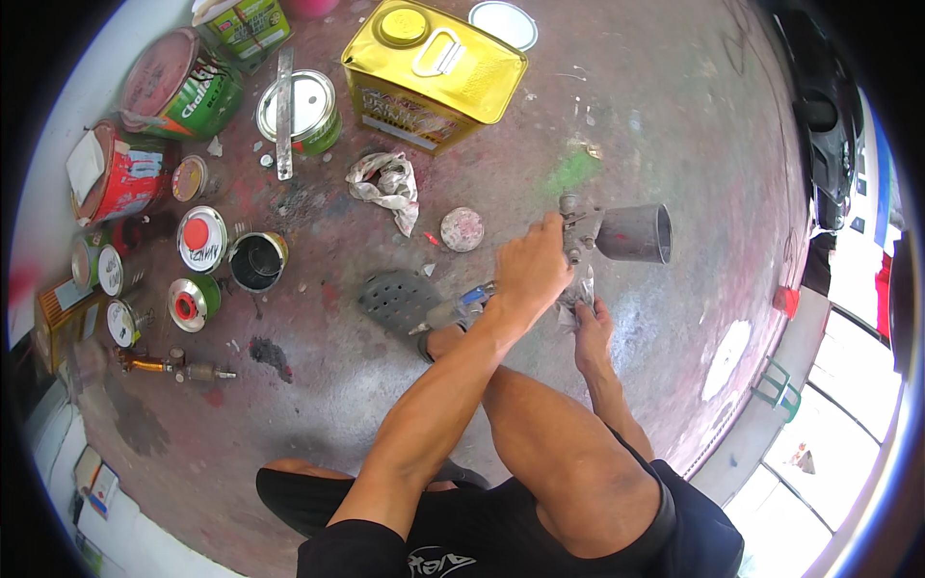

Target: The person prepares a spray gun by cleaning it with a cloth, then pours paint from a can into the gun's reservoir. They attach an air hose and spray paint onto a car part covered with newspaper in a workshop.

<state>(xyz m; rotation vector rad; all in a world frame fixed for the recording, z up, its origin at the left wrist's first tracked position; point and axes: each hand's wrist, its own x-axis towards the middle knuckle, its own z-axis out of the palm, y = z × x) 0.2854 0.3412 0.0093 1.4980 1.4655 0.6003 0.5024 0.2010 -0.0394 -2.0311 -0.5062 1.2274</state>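
Observation:
My left hand is closed around a grey metal spray gun, held above the floor to the right of my foot. Its dark grey paint cup lies tipped sideways, the wide end toward the right. Just below the gun, my right hand pinches a crumpled whitish rag against the gun's underside. A grey fitting with a blue part shows beside my left wrist; my forearm partly hides it, and I cannot tell whether it joins the gun.
A yellow square tin stands ahead. Leftward are several paint cans, including an opened dark one, a metal strip across a lidded can, and another spray gun. A crumpled cloth and round lid lie near my grey clog.

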